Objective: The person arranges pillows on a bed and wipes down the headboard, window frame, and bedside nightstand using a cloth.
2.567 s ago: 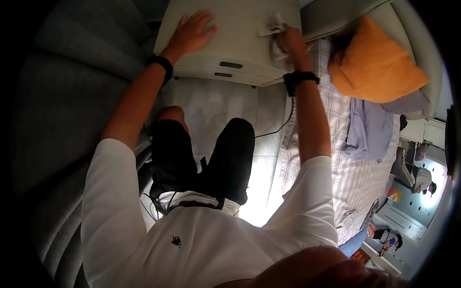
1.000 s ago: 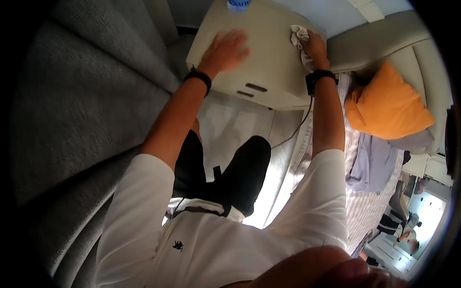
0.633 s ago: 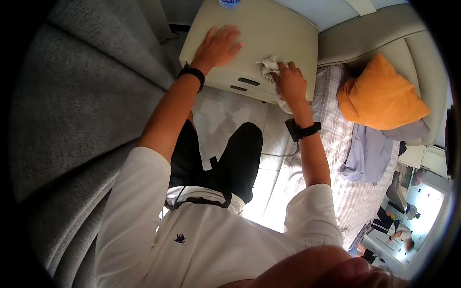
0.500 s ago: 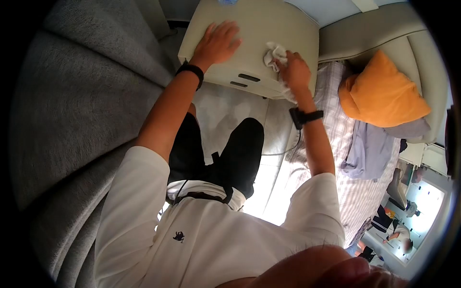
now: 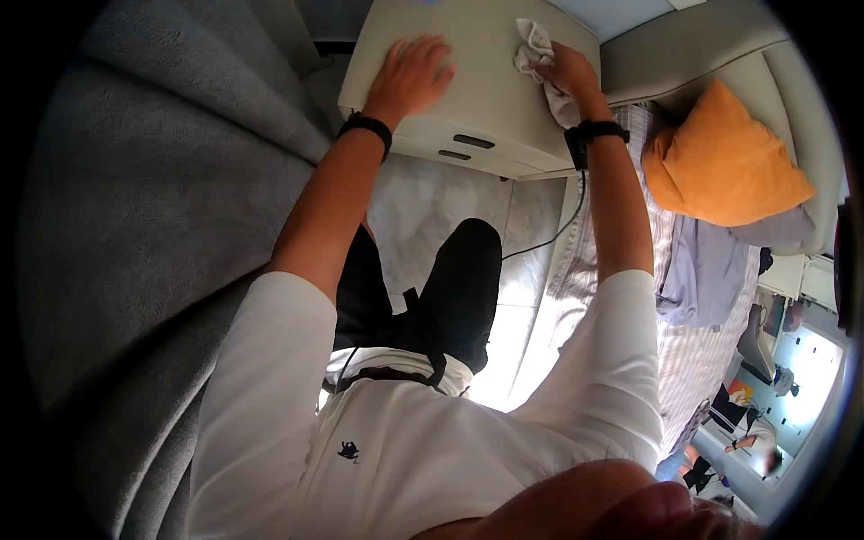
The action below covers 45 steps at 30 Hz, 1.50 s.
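Note:
A cream nightstand (image 5: 486, 99) with dark drawer handles stands in front of me. My left hand (image 5: 414, 79) lies flat on the left part of its top, fingers spread, holding nothing. Over at the top's right side, my right hand (image 5: 571, 74) is closed on a crumpled white cloth (image 5: 533, 47). Part of the cloth bunches against the surface beyond the fingers, and another part hangs below the palm toward the front edge. Black bands circle both wrists, and a cable runs down from the right one.
A bed with a striped sheet (image 5: 711, 346) is at my right, bearing an orange pillow (image 5: 729, 162) and a grey-purple garment (image 5: 706, 274). Its padded headboard (image 5: 693, 58) adjoins the nightstand. A grey curtain (image 5: 171, 198) hangs at my left. A mirror (image 5: 810, 369) reflects a person.
My right hand has moved the cloth away from me and slightly right across the nightstand's top. My left hand has stayed at nearly the same spot.

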{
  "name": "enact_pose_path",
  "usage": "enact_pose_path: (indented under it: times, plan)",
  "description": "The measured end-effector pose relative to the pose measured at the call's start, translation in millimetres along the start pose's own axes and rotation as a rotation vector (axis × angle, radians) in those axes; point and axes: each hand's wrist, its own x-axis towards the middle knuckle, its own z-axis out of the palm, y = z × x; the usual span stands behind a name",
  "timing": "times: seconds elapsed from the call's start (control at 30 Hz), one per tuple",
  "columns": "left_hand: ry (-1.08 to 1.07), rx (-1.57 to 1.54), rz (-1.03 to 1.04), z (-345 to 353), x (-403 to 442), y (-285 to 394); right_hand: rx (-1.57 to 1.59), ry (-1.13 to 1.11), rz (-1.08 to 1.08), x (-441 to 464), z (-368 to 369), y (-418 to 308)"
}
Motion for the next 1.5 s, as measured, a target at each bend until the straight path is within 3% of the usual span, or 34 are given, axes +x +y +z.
enact_pose_path:
  times: [0.13, 0.23, 0.33, 0.47, 0.57, 0.63, 0.77, 0.83, 0.97, 1.07, 1.17, 1.27, 1.33, 1.5]
  plan:
    - [0.036, 0.01, 0.02, 2, -2, 1, -0.06, -0.135, -0.107, -47, -15, -8]
    - [0.006, 0.018, 0.003, 2, 0, 1, 0.014, -0.048, -0.055, -48, -5, 0]
    - [0.026, 0.016, 0.012, 0, -3, -4, 0.267, -0.216, -0.07, -20, -7, 19]
    - [0.021, -0.02, -0.005, -1, -1, -1, 0.201, -0.249, -0.178, 20, -4, 32]
    - [0.064, -0.007, 0.005, 5, -4, -2, 0.102, -0.25, -0.141, 31, -10, 27]
    - [0.087, 0.012, 0.026, 4, -2, -1, 0.11, -0.042, 0.065, 36, -9, 22]
    - [0.031, -0.017, 0.006, -1, -2, -2, 0.274, -0.129, 0.155, 47, -4, 27]
    - [0.02, -0.015, 0.012, 0, 2, -1, 0.222, -0.17, -0.058, 57, 1, 34]
    - [0.022, -0.003, 0.011, -3, -1, 0, 0.132, -0.242, -0.073, 42, -3, 20]
    - [0.012, 0.005, 0.012, -4, -2, 2, 0.016, -0.423, -0.111, 44, -13, 22]
    - [0.013, 0.013, 0.008, 2, -1, 1, 0.132, -0.258, -0.28, 56, 7, 46]
    - [0.017, 0.018, 0.014, 1, -3, 3, 0.398, -0.059, 0.078, 35, 17, 44]
    - [0.033, 0.021, 0.015, -2, 0, 1, 0.04, 0.248, 0.097, 26, 37, 31]
    - [0.074, 0.055, 0.064, 8, 0, -3, -0.037, 0.293, -0.106, -24, 30, 11]
